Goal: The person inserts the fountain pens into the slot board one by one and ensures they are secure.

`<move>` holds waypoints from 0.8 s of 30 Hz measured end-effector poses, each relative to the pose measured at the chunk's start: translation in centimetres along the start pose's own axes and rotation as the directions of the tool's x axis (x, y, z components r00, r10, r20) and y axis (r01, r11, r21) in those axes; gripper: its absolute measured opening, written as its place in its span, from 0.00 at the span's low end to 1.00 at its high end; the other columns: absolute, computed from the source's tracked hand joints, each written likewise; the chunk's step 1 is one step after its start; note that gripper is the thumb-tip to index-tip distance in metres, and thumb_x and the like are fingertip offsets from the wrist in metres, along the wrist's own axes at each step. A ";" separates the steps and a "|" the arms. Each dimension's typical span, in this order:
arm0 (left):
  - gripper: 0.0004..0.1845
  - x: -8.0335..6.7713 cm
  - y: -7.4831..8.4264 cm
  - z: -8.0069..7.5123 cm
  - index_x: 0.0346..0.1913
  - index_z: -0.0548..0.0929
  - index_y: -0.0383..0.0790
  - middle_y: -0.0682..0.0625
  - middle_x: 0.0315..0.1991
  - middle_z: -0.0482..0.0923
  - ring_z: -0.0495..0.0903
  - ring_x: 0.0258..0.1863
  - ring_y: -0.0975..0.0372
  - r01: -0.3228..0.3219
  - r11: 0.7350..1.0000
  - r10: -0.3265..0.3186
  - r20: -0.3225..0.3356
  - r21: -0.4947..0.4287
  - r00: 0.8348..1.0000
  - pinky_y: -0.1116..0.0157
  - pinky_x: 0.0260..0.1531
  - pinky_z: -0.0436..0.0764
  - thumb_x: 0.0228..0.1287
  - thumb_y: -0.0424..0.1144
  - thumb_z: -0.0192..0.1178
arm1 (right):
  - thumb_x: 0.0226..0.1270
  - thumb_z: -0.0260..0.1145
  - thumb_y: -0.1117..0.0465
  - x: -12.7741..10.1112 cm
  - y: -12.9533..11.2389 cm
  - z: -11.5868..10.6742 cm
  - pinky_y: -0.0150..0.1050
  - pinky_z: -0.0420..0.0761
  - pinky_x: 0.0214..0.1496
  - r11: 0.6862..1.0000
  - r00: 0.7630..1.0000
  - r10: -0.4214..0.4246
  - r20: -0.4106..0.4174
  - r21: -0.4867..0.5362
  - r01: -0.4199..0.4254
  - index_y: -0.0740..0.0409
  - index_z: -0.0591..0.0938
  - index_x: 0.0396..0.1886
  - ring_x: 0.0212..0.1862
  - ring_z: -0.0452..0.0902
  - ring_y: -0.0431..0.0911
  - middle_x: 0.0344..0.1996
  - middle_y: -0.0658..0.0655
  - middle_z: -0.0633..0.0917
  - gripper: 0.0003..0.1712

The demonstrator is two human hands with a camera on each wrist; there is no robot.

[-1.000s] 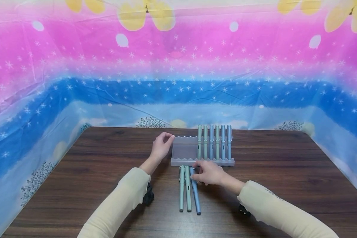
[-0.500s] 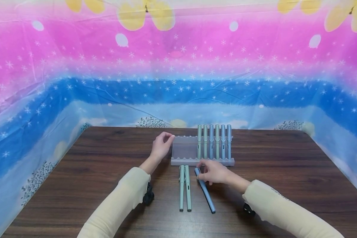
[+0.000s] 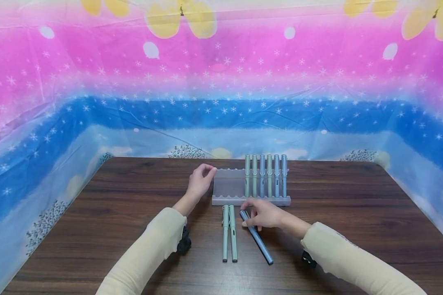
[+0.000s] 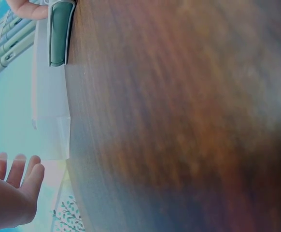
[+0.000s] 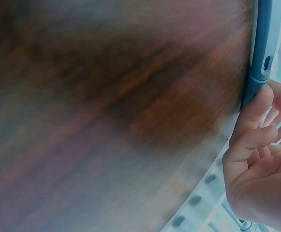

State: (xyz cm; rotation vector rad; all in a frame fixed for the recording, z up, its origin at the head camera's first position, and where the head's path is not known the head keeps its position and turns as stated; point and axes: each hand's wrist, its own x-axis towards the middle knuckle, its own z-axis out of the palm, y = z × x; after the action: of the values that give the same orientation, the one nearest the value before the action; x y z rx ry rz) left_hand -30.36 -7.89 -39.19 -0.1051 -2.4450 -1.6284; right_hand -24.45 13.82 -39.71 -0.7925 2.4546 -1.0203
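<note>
A clear pen rack (image 3: 229, 184) stands on the table, with several green and blue pens (image 3: 269, 176) upright in its right-hand part. At the rack's left upper corner, my left hand (image 3: 200, 181) pinches the edge between thumb and fingers; its fingers (image 4: 17, 171) show beside the clear plastic in the left wrist view. My right hand (image 3: 263, 214) pinches a blue pen (image 3: 260, 241) near its capped end, in front of the rack. That pen slants, its far end toward the lower right. Two green pens (image 3: 229, 233) lie side by side to its left.
A brown wood-grain table (image 3: 114, 229) carries everything. Behind and around it hangs a pink and blue patterned cloth (image 3: 221, 82). The rack's front ledge (image 3: 251, 201) is close to the tops of the lying pens.
My right hand has drawn the blue pen rightward, away from the two green pens, and its lower end has swung right. Left hand and rack have stayed put.
</note>
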 end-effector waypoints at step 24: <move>0.11 0.1 -0.2 0.1 0.40 0.76 0.35 0.45 0.39 0.76 0.74 0.40 0.56 -0.002 1.000 0.002 0.000 0.003 1.000 0.60 0.43 0.71 0.63 0.41 0.52 | 0.49 0.69 0.57 -0.3 0.4 0.1 0.34 0.68 0.18 0.984 0.998 0.013 -0.061 -0.176 -0.024 0.60 0.70 0.44 0.15 0.68 0.40 0.14 0.49 0.73 0.24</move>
State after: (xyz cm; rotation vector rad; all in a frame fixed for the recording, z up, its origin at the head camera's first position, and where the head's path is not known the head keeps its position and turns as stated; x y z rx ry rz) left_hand -30.52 -7.89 -39.34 -0.1079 -2.4469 -1.6232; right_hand -24.30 14.17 -40.06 -0.8032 2.6264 -0.8390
